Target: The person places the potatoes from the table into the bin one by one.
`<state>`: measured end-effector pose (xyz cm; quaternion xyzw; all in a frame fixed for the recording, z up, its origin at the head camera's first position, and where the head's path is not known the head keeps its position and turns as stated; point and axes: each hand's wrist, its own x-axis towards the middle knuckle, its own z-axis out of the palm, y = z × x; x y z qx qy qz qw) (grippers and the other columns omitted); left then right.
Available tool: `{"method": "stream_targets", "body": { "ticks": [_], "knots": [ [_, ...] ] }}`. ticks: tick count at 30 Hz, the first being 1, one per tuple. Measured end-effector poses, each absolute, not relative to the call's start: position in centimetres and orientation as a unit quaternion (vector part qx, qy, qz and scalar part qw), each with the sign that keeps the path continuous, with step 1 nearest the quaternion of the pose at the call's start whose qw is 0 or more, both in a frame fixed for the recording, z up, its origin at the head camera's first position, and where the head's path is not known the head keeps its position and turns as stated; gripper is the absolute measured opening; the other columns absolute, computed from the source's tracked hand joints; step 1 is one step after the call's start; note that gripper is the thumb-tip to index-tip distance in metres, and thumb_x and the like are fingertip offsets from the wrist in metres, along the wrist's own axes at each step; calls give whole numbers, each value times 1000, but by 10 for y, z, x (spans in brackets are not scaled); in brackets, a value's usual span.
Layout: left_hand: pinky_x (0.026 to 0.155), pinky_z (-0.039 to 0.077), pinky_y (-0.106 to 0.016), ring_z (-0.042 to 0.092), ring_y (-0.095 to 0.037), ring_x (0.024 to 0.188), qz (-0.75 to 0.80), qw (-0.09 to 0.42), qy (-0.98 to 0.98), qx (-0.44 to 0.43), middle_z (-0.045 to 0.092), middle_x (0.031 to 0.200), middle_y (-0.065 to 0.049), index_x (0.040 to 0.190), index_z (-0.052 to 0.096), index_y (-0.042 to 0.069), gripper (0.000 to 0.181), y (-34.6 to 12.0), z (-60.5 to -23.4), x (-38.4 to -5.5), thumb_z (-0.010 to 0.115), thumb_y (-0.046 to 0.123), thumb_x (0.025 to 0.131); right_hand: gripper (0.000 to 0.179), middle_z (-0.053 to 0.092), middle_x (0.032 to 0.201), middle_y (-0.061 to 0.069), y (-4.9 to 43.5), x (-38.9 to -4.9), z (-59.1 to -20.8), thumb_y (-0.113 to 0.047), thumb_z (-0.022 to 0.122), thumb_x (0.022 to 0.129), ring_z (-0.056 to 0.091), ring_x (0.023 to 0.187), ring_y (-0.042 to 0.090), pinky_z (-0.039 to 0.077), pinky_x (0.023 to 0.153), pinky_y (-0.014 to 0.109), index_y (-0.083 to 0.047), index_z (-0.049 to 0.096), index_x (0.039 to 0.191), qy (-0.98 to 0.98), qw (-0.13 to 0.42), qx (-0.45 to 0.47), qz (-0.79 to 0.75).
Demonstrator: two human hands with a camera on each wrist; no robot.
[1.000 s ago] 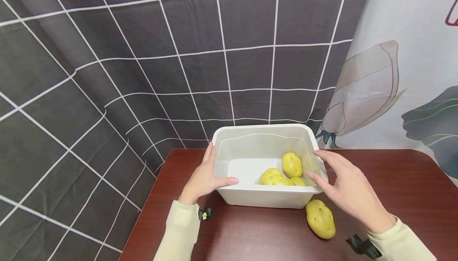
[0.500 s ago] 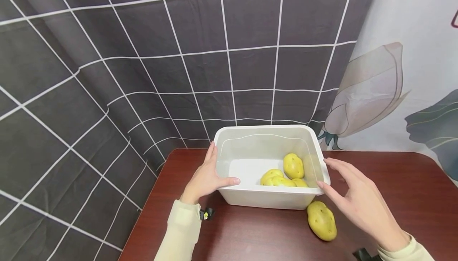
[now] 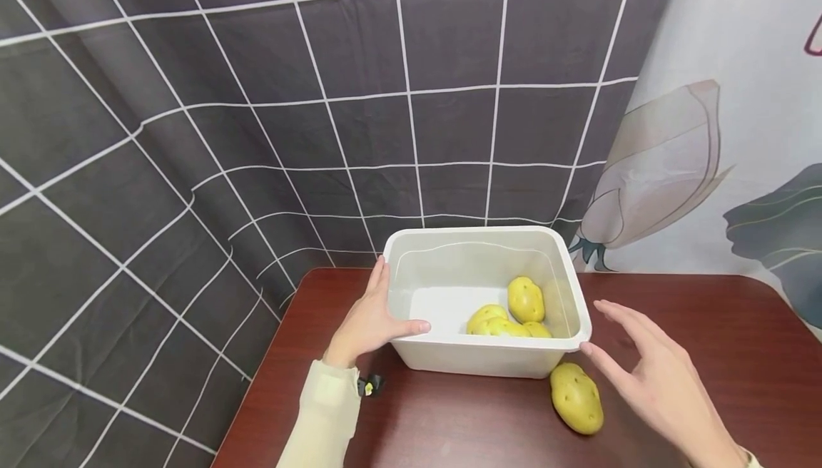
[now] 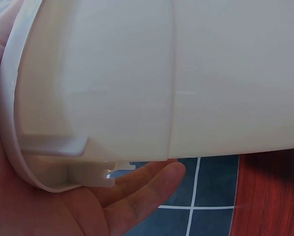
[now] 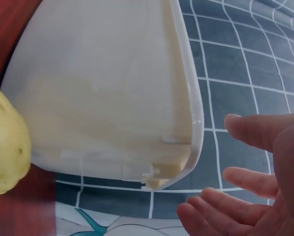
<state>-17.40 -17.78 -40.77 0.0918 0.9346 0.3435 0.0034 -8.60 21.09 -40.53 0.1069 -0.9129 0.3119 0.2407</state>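
A white plastic bin [image 3: 475, 357] stands on the table with several yellow potatoes [image 3: 526, 299] grouped at its right end. My left hand [image 3: 364, 325] holds the bin's near left corner, the thumb over the front rim and the fingers along the left side. In the left wrist view its palm lies against the bin's rim [image 4: 8, 98]. My right hand [image 3: 664, 375] is off the bin's right side, fingers spread and holding nothing; the right wrist view shows a gap between it and the rim. One loose potato [image 3: 576, 398] lies on the table by the bin's near right corner.
The reddish-brown table [image 3: 488, 432] has its left edge beside my left arm. A dark curtain with white grid lines [image 3: 449, 125] hangs behind and to the left. A pale curtain with flower prints [image 3: 661, 161] hangs at the right.
My right hand has moved from the bin's right rim outward to the right, away from it. My left hand stays at its corner. The bin and potatoes have hardly shifted.
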Motion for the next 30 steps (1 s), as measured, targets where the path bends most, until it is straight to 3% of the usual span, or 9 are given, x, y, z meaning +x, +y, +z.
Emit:
{"method": "stream_targets", "body": {
  "ticks": [3, 6, 9, 13, 15, 18, 25, 30],
  "knots": [
    [104, 43, -53, 48, -33, 135, 343, 5, 935, 89, 4, 169, 1, 162, 12, 8, 134, -178, -407, -173, 85, 65, 65, 65, 61, 134, 8, 214, -82, -410, -32, 84, 83, 55, 117, 22, 26, 91, 5, -20, 58, 141, -919, 224, 91, 311],
    [104, 43, -53, 47, -34, 135, 344, 7, 935, 88, 4, 169, 2, 162, 12, 8, 133, -177, -407, -172, 85, 64, 66, 65, 62, 132, 7, 217, -78, -414, -32, 85, 82, 60, 103, 4, 34, 83, 7, -21, 59, 140, -921, 215, 75, 317],
    [105, 43, -53, 47, -34, 135, 342, 6, 936, 89, 4, 169, 0, 162, 12, 8, 133, -176, -408, -171, 85, 64, 66, 65, 63, 129, 8, 220, -75, -421, -34, 86, 81, 62, 90, -1, 41, 72, 10, -19, 59, 138, -925, 201, 54, 317],
    [105, 43, -52, 47, -33, 135, 339, 5, 936, 91, 4, 169, -1, 162, 12, 8, 134, -176, -409, -171, 85, 65, 65, 66, 60, 131, 14, 222, -72, -431, -39, 83, 83, 69, 87, 27, 50, 66, 27, -15, 58, 139, -936, 164, 26, 311],
    [104, 43, -52, 48, -33, 135, 339, 5, 936, 91, 3, 169, 0, 162, 12, 8, 134, -176, -409, -171, 85, 65, 65, 67, 59, 133, 17, 223, -71, -435, -40, 82, 84, 69, 89, 35, 52, 64, 35, -13, 56, 139, -938, 147, 20, 314],
    [104, 43, -53, 48, -33, 135, 340, 2, 936, 92, 3, 169, 1, 162, 11, 8, 134, -177, -408, -171, 85, 64, 65, 67, 57, 134, 18, 223, -70, -441, -41, 81, 85, 69, 92, 37, 53, 65, 40, -13, 55, 141, -939, 132, 22, 317],
    [105, 43, -53, 47, -33, 136, 341, 3, 935, 93, 4, 169, 1, 162, 11, 9, 134, -177, -407, -172, 85, 64, 65, 68, 57, 134, 16, 222, -69, -454, -39, 82, 84, 68, 94, 37, 52, 64, 32, -13, 55, 140, -939, 132, 31, 315],
    [105, 43, -53, 46, -33, 137, 340, 3, 936, 91, 3, 169, 2, 162, 11, 8, 134, -176, -406, -172, 85, 65, 65, 70, 55, 136, 18, 217, -69, -461, -41, 81, 85, 67, 98, 40, 57, 70, 44, -10, 53, 142, -939, 108, 29, 324]
  ]
}}
